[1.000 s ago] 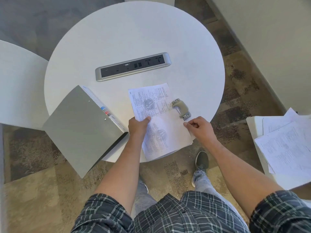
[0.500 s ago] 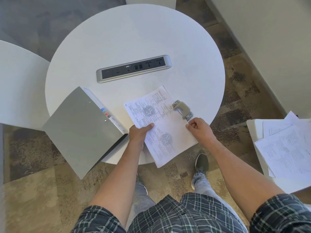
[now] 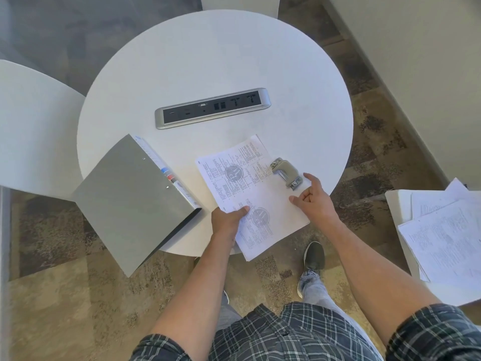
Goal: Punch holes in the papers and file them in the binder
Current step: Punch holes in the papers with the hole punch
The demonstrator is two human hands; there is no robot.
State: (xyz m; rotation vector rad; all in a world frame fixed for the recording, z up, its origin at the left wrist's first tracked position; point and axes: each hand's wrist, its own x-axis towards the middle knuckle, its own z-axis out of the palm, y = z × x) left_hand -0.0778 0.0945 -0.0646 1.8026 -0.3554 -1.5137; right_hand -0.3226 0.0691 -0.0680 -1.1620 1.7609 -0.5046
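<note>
The left hand grips the near left edge of the papers, thumb on top and fingers curled beneath. The sheets lie askew on the counter, and their near corner overhangs its rim. The right hand is at the right edge of the papers, fingers loosely spread and clamped on nothing; whether the fingertips touch the sheet cannot be told.

Just beyond the right hand, the hole punch sits at the right edge of the papers. Whether the sheet edge is seated inside its slot cannot be told from this view.

To the left, the binder lies closed with its spine toward the papers and one corner past the counter rim. Farther back, a power strip is recessed in the counter centre. A second pile of loose sheets lies on a side surface at the far right (probably the remaining stock).

Step in hand, as judged: aligning the papers in the punch. Recommended procedure:
1. Square the stack so all edges are flush.
2. Slide the edge fully into the slot until it stops.
3. Keep the left hand pinning the stack flat so it cannot rotate.
4. Press the lever straight down with the right hand, in one firm stroke
</note>
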